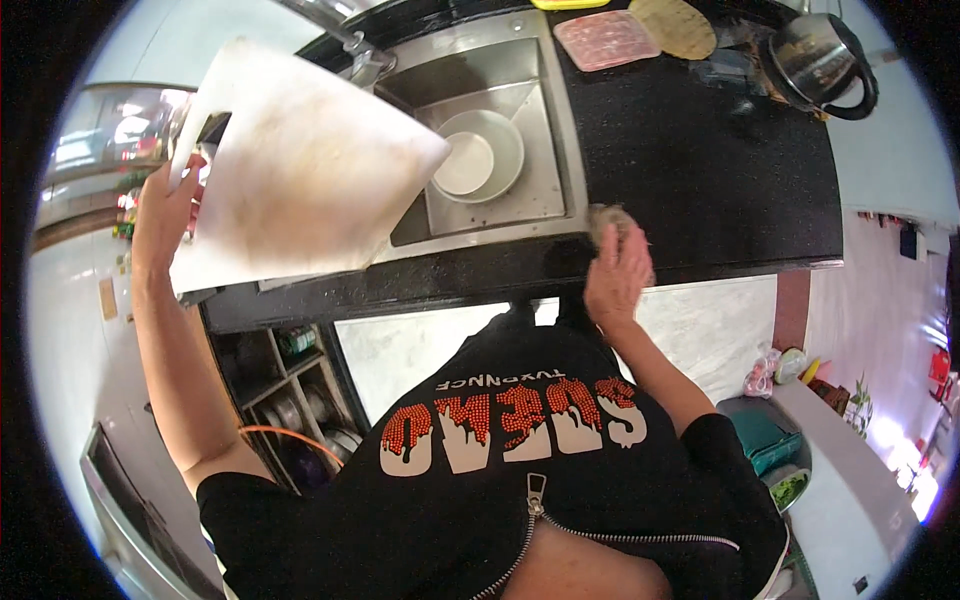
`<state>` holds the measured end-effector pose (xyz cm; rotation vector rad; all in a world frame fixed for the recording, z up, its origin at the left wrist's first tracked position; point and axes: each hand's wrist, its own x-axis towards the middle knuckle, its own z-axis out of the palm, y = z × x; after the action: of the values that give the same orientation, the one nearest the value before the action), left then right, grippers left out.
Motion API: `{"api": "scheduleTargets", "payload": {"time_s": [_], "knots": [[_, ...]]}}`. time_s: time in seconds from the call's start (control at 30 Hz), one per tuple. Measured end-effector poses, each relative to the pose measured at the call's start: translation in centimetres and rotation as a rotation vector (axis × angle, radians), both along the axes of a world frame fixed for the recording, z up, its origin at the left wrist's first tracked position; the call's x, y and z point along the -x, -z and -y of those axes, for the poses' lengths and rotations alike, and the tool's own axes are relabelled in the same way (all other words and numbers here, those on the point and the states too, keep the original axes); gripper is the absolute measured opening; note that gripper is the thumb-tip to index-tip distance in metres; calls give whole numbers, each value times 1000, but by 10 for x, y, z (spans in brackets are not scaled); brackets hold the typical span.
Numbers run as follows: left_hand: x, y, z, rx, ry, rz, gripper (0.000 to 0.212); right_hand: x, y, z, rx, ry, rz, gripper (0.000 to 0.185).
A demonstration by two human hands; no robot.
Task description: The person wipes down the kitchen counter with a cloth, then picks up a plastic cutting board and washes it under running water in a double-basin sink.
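My left hand (166,214) grips a large white cutting board (300,165) at its handle slot. The board is tilted up over the left part of the sink and its surface bears brownish stains. My right hand (619,274) is on the black counter by the sink's right rim, its fingers over a greyish-beige scrubbing pad or cloth (606,215) that is partly hidden. In the steel sink (544,165) a small white bowl (465,163) sits within a larger white bowl (508,150). A faucet (367,56) rises behind the sink, partly behind the board.
On the black counter (705,180), a pink cutting board (606,39), a tan oval board (675,28) and a steel kettle (814,64) stand at the back right. An open shelf (300,382) with pots lies below left. Right of me, a ledge (840,465) holds a green bin (765,435).
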<state>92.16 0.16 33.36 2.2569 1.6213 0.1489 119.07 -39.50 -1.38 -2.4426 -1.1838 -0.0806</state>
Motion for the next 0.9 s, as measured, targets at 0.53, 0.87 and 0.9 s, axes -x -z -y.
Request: {"api": "scheduleTargets", "payload": {"time_s": [0.53,0.87,0.9], "knots": [[87,-14,45,-31,-208,166,27,78,-72,-124,-293,-803,-383,54],[134,-16,54,-58,-338,247,25,156,-28,-135,-136,-1404,-258,31],[136,-14,55,-47,-351,257,25,158,-28,-138,-124,-1388,-260,35]]}}
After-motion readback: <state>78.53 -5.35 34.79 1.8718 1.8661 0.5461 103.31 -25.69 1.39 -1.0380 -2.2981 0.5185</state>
